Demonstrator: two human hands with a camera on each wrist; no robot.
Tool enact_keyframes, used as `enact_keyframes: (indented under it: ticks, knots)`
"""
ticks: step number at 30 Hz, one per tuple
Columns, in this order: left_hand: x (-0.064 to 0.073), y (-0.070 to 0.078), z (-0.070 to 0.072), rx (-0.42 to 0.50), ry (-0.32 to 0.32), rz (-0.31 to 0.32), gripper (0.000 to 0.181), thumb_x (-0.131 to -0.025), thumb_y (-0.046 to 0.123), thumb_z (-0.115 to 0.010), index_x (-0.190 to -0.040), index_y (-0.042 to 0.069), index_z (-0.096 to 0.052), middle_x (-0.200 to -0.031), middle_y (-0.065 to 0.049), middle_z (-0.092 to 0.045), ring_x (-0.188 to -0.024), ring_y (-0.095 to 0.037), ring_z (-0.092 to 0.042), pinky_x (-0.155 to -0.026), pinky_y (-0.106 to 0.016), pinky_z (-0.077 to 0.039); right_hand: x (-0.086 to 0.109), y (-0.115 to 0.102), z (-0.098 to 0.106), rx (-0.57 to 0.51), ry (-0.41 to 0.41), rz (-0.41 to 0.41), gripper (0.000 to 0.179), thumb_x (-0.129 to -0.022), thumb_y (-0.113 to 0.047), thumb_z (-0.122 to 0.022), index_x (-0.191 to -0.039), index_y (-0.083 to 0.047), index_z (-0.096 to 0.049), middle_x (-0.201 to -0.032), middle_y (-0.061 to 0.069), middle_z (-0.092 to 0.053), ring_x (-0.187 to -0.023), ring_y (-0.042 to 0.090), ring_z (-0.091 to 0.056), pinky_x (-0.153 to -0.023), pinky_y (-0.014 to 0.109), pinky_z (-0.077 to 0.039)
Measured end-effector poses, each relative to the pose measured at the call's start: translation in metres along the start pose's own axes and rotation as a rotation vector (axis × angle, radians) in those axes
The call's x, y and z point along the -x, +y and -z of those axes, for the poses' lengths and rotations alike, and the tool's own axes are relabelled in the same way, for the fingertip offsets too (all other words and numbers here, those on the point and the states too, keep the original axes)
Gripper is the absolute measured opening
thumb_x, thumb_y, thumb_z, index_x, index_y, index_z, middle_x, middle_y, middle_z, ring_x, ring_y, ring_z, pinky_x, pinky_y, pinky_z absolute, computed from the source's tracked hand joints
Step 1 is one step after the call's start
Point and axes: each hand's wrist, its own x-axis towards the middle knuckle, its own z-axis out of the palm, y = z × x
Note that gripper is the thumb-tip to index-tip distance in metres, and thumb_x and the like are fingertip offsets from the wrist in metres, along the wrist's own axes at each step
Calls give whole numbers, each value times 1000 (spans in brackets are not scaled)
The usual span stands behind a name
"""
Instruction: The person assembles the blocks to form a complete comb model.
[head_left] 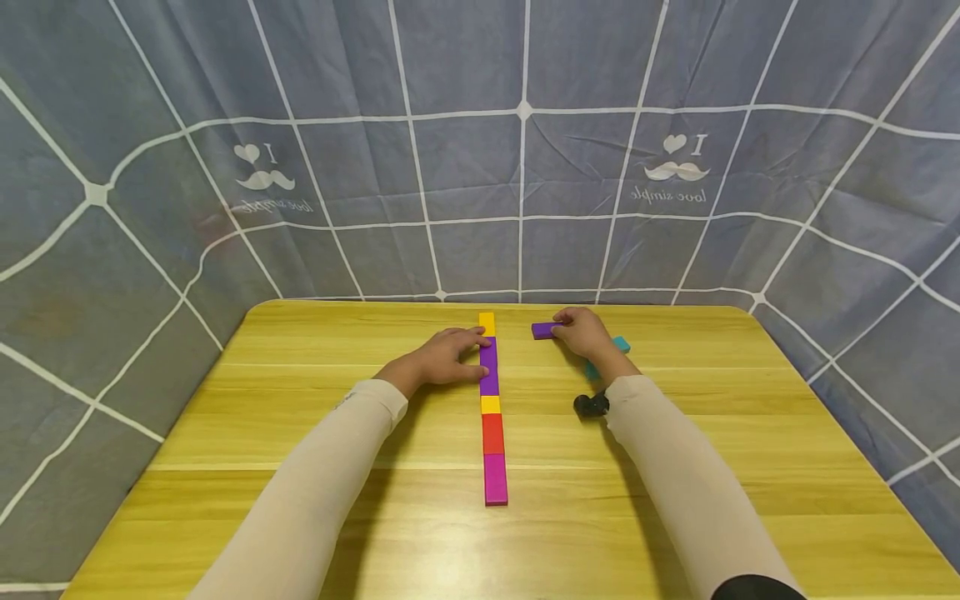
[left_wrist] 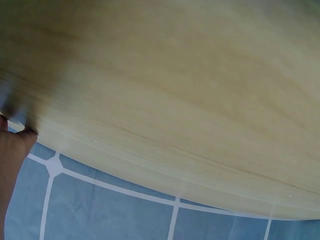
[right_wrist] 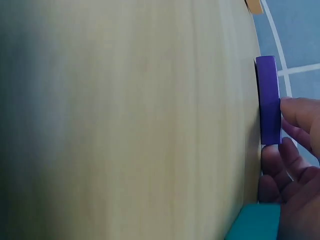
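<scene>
Left hand (head_left: 447,357) lies loose-fingered at block row (head_left: 491,405); right hand (head_left: 587,335), right of row, pinches purple block (head_left: 543,331), probably light, stiff, best by sides.

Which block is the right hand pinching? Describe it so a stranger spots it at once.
On the wooden table, find the row of coloured blocks. Right of its far end, the right hand pinches a purple block. Unlike the row's purple section, it is separate and turned crosswise.
</scene>
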Motion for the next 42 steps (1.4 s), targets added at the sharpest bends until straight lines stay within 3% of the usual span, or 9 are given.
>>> enact_keyframes:
  ticks: [12, 26, 42]
  knots:
    - [-1, -2, -1, -4, -5, 10, 59, -94, 44, -62, -143, 14, -52, -160, -9, -31, -145, -33, -27, -119, -49, -16, 2, -5, -7, -1, -18, -46, 38, -99, -21, -60, -129, 3, -62, -129, 21, -61, -122, 37, -54, -105, 47, -42]
    - [-2, -2, 0, 15, -6, 13, 59, -94, 43, -62, -144, 14, -52, -160, -9, -30, -146, -33, -26, -119, -50, -15, 1, 0, -8, -169, -32, -51, 34, -98, -10, -60, -130, 3, -60, -126, 21, -61, -115, 35, -56, -97, 44, -46]
    - [-3, 4, 4, 8, -24, 59, 60, -94, 45, -62, -146, 16, -50, -161, -7, -28, -147, -33, -23, -120, -48, -13, -8, -7, -13, -98, -2, -9, 31, -97, -9, -60, -126, 3, -63, -123, 21, -64, -115, 36, -58, -101, 46, -45]
